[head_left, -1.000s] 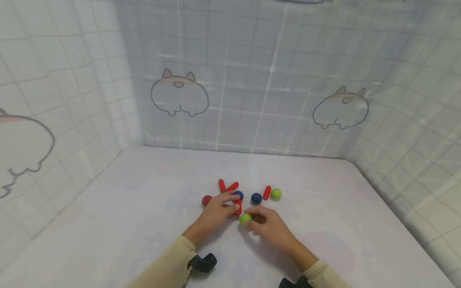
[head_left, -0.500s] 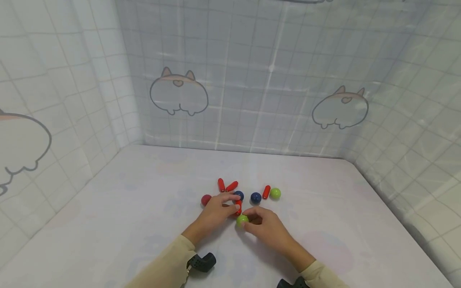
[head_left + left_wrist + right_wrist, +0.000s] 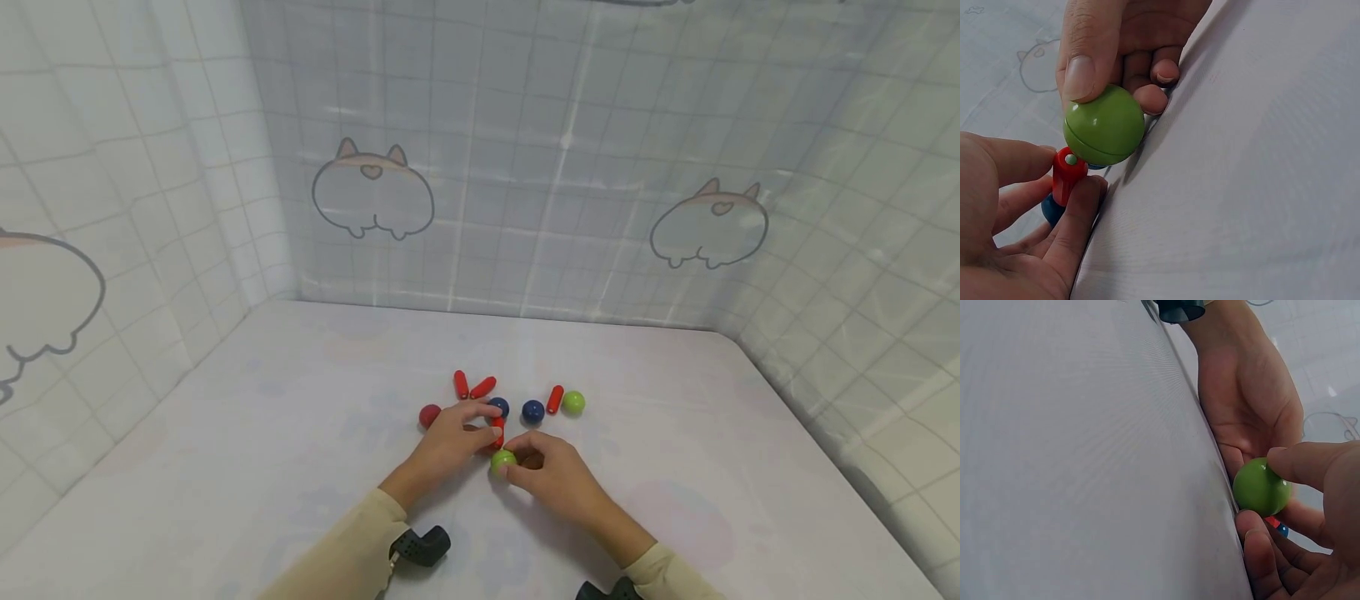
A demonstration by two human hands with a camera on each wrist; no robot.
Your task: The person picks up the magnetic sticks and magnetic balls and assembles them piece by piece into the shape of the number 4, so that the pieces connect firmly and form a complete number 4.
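Observation:
My left hand [image 3: 442, 446] pinches a short red stick [image 3: 1067, 178] between thumb and fingers. A blue ball [image 3: 1052, 210] is at the stick's far end, partly hidden by my fingers. With thumb and fingers my right hand [image 3: 558, 477] holds a glossy green ball [image 3: 1105, 125] at the stick's near end. In the left wrist view the ball overlaps the edge of that end, which shows a small pale dot. Whether the two are joined I cannot tell. From the right wrist view, the green ball [image 3: 1261, 487] hides most of the stick.
Beyond my hands lie two red sticks [image 3: 461, 385], a second blue ball [image 3: 533, 412], another red stick [image 3: 555, 399] and a second green ball [image 3: 573, 403]. A dark red ball [image 3: 430, 416] sits left of my left hand. Grid-patterned walls [image 3: 480, 167] enclose the white tabletop [image 3: 315, 400].
My right hand has brought the green ball slightly left and nearer to me, to the near end of the red stick. The left hand has hardly moved.

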